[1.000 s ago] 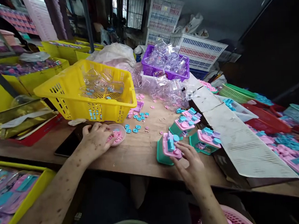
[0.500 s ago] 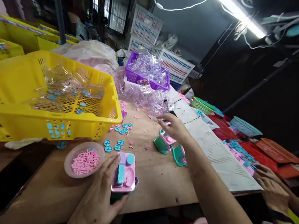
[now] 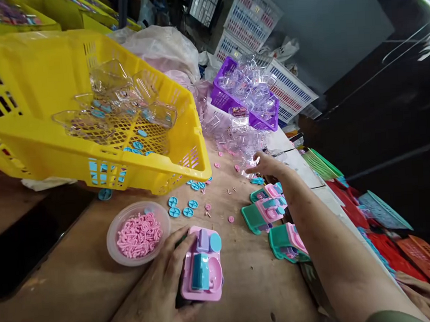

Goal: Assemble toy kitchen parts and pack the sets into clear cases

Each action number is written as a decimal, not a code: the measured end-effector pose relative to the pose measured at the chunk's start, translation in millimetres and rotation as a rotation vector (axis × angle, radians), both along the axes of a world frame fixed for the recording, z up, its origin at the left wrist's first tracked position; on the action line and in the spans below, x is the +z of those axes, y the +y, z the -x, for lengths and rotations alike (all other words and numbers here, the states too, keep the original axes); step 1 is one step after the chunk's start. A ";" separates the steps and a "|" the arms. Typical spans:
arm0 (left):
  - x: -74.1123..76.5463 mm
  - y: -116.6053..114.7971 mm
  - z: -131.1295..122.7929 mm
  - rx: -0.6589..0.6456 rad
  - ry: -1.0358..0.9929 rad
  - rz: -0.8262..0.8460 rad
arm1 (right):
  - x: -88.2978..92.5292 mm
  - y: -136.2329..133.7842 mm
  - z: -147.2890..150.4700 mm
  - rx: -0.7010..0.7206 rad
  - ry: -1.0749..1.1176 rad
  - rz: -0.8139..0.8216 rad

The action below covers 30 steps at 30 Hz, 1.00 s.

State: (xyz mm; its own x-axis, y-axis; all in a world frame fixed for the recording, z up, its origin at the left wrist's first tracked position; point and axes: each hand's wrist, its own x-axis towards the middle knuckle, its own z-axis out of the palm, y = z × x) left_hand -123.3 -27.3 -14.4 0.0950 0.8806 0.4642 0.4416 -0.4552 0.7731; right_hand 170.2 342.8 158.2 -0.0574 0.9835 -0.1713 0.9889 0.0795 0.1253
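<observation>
A: What's nearest the person?

B: A small plastic toy kitchen unit with a pink top and turquoise and lilac blocks (image 3: 203,267). It's at the near edge of the wooden tabletop (image 3: 239,284), top facing up, with a round pink basin on its right side.

A: Is it held?

B: Yes, the left hand (image 3: 164,284) has its grip closed around the toy's left side, fingers along the far part and thumb by the near end.

A: And the other one?

B: The right hand (image 3: 269,165) stretches forward, its grip loosely apart, over the near end of a heap of clear plastic shells (image 3: 245,142). I can't tell whether the fingertips touch them.

A: What lies around the toy?

B: Just left, a round translucent plastic bowl (image 3: 113,248) full of little pink plastic pieces (image 3: 139,234). Beyond it, spoked blue plastic discs (image 3: 180,208). To the right, partly behind the forearm, three green-bodied toys with pink tops (image 3: 256,217) sit close together.

A: Farther out?

B: A black smartphone (image 3: 35,237) at the left, below a big yellow plastic basket (image 3: 23,142) with clear shells and blue discs inside. At the back, a purple plastic basket (image 3: 223,102) heaped with more clear shells, and white slatted crates (image 3: 247,20) behind. At the right edge, another person's hand (image 3: 425,291), blurred.
</observation>
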 end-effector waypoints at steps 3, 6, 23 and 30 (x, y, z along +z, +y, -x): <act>-1.7 1.0 -0.7 -0.003 -0.014 -0.010 | 28.7 -22.8 -7.4 0.033 0.089 -0.087; -4.4 2.3 -1.6 0.005 -0.018 -0.016 | 56.5 -68.4 -5.6 0.225 0.369 -0.008; 3.1 -4.9 -11.0 0.041 -0.022 -0.026 | -9.6 -288.2 86.3 0.638 0.760 0.190; -1.3 -1.5 -13.3 0.035 -0.021 -0.025 | -46.0 -329.2 111.3 0.522 0.678 -0.187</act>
